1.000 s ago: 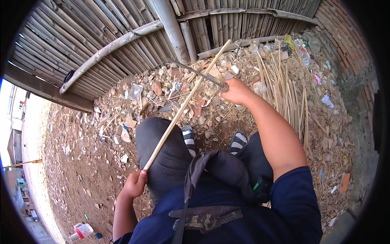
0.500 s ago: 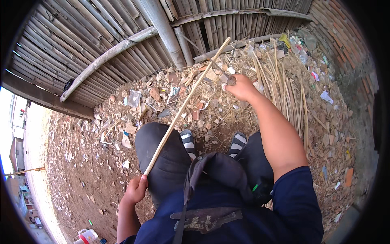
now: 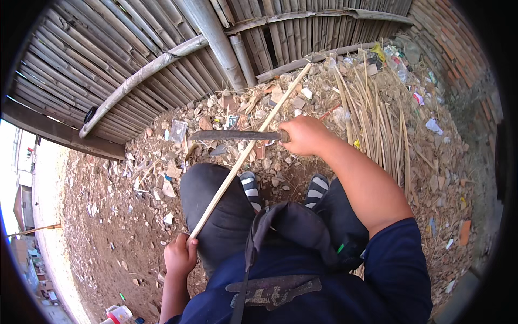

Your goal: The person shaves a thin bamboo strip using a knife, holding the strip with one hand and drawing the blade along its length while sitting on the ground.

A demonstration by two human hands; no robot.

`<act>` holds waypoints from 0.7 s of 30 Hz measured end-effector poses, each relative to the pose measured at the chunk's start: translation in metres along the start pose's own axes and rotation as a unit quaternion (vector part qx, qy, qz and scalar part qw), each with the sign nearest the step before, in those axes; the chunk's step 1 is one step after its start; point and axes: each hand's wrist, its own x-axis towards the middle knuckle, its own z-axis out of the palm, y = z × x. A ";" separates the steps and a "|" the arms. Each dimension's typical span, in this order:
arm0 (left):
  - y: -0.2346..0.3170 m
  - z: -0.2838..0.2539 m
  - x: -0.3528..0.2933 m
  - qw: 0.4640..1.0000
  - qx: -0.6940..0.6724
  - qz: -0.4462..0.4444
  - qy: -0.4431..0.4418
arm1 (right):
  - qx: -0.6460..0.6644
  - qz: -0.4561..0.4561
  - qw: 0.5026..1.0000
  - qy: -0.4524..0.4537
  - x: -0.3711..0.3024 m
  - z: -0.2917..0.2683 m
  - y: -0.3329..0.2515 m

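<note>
My left hand [image 3: 181, 256] is closed around the near end of a long pale bamboo strip [image 3: 229, 178]. The strip slants up and to the right, passing over my left knee, and its far end is near the fence. My right hand [image 3: 305, 135] grips the handle of a machete [image 3: 232, 135]. Its dark blade points left and lies across the strip at about the upper middle. Whether blade and strip touch, I cannot tell.
To the right lies a pile of thin pale bamboo strips [image 3: 380, 129]. A bamboo fence [image 3: 135, 59] stands ahead, a brick wall [image 3: 458, 48] at the right. Stones and litter cover the ground. A white container with a red band [image 3: 116, 314] sits at lower left.
My right hand has moved left and slightly nearer, and the machete blade has swung round to point left across the strip. The strip's far end has dropped a little.
</note>
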 end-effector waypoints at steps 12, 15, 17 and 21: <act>-0.026 0.009 0.009 0.998 0.011 0.007 -0.055 | 0.096 0.094 0.991 0.003 0.008 0.001 0.016; -0.041 0.027 0.007 0.999 0.002 0.015 -0.033 | 0.088 0.092 0.992 -0.011 0.011 -0.002 0.021; -0.040 0.030 0.015 0.999 -0.025 0.027 -0.020 | 0.144 0.130 0.981 0.028 0.016 0.009 0.055; -0.033 0.020 0.015 0.998 -0.046 0.032 -0.036 | 0.173 0.152 0.970 0.079 0.019 0.008 0.067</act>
